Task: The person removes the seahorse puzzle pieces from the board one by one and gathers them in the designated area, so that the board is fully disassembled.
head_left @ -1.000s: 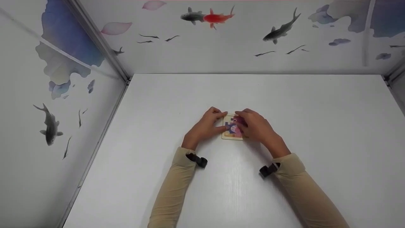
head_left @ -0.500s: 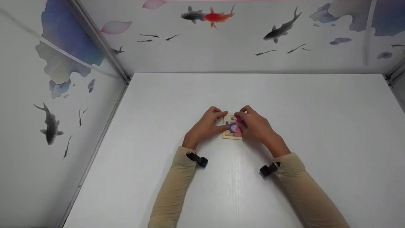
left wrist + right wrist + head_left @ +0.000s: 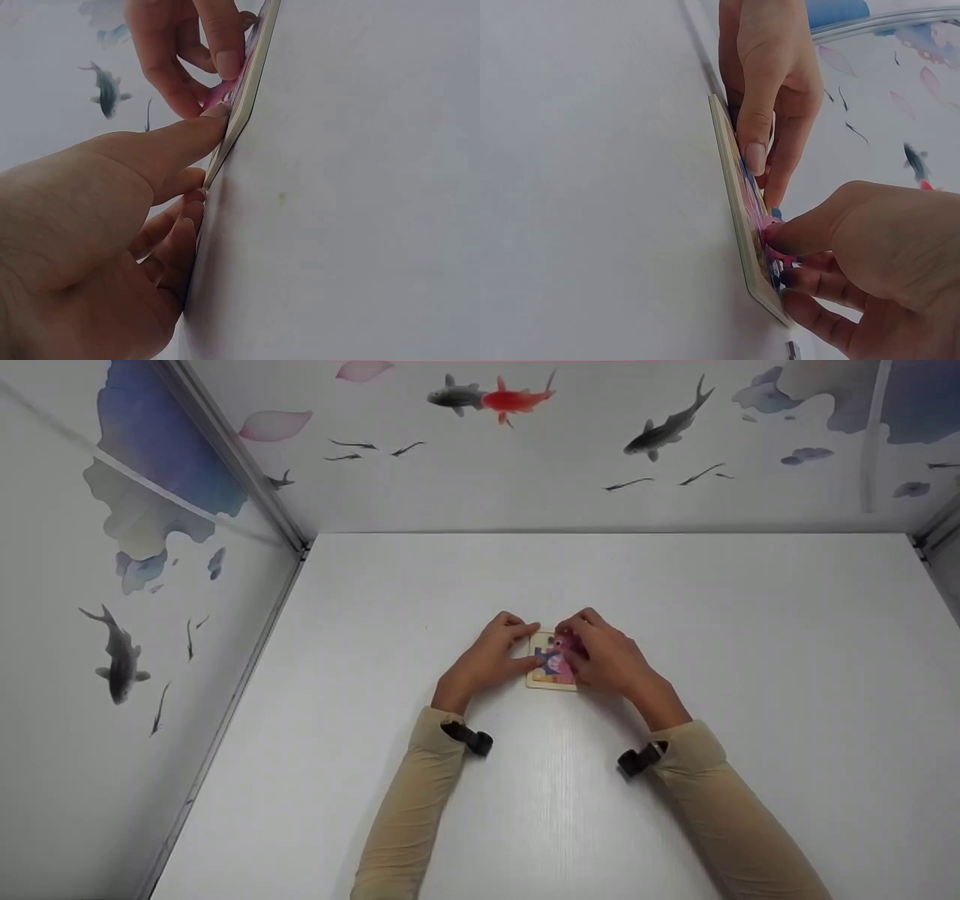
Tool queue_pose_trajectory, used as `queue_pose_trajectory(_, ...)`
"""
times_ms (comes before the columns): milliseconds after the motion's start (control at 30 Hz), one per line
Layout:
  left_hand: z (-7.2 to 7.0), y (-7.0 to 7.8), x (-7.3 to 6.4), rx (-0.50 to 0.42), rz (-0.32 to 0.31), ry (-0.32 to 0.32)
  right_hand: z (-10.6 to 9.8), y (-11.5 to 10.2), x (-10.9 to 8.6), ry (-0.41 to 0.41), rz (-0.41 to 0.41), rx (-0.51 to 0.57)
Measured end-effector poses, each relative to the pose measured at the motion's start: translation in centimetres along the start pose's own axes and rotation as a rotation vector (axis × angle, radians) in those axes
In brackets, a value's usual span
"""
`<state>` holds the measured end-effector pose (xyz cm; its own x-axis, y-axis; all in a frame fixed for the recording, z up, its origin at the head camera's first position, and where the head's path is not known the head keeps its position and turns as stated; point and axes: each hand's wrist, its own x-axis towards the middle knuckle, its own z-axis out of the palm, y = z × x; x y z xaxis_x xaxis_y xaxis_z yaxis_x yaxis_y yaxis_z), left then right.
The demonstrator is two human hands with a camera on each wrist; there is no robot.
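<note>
A small square jigsaw puzzle board (image 3: 551,686) with a pale wooden frame and a pink, purple and blue picture lies flat on the white table. Its left side is held by my left hand (image 3: 491,656), the thumb on the picture and the fingers along the edge near the far corner. Over the right half, my right hand (image 3: 611,660) pinches a pink puzzle piece (image 3: 217,93) between thumb and fingers. This piece tilts up from the board in the left wrist view. The board's right part is hidden under the right hand in the head view.
The white table (image 3: 360,585) meets a back wall (image 3: 525,480) and a left wall (image 3: 60,780), both printed with fish and petals. Each wrist carries a black camera (image 3: 478,742). A small grey object (image 3: 793,350) shows beyond the board in the right wrist view.
The right hand shifts slightly, its fingers moving a little on the pink piece over the board. The left hand and the board stay practically in place.
</note>
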<state>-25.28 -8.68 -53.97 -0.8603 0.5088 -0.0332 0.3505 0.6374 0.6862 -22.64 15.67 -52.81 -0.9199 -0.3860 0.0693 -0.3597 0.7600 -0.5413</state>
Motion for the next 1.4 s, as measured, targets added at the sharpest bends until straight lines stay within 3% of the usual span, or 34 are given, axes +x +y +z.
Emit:
queue_pose_trajectory(533, -0.1, 0.0, -0.1, -0.002, 0.015, 0.001, -0.1, 0.5, 0.1, -0.021, 0.034, 0.009)
queue_pose_trajectory(933, 0.0, 0.2, -0.2, -0.012, -0.008, 0.0, -0.1, 0.6, 0.2, 0.011, 0.118, 0.06)
queue_pose_trajectory(1400, 0.2, 0.1, -0.1, -0.044, -0.029, -0.005, -1.8, 3.2, -1.7, 0.166, 0.079, 0.148)
